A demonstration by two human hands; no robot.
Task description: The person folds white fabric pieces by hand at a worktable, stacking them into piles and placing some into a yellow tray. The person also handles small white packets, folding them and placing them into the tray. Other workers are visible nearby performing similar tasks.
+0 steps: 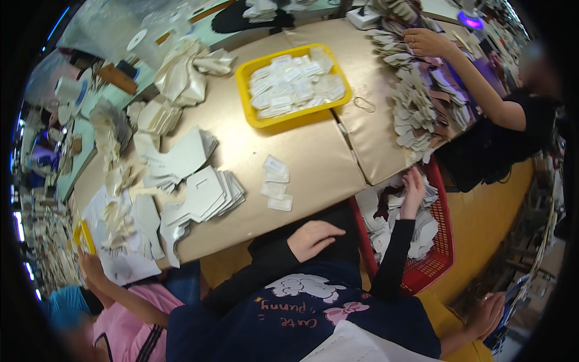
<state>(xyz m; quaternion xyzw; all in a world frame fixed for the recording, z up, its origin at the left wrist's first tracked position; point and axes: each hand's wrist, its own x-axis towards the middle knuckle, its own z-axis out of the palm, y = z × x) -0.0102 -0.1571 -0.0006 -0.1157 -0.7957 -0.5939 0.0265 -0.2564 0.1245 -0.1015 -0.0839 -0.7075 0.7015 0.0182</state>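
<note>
My left hand (315, 239), in a black sleeve, hangs just off the table's front edge over my dark lap, palm down. Its fingers are stretched out, holding nothing. To the right, my right hand (413, 190) is raised over a red plastic basket (445, 232) beside the table, open with slightly bent fingers and no piece visible in it. Inside the basket lie many white and grey cut pieces (423, 232). On the table before me are several small clear packets (275, 190), apart from both hands. A yellow tray (246, 99) farther back holds many similar packets.
Stacks of white cut pieces (208, 196) cover the table's left side. Grey and brown pieces (416, 105) hang along its right edge, touched by a co-worker's hand (425, 43). Another co-worker's hand (90, 265) is at left. A further person's hand (485, 317) shows lower right.
</note>
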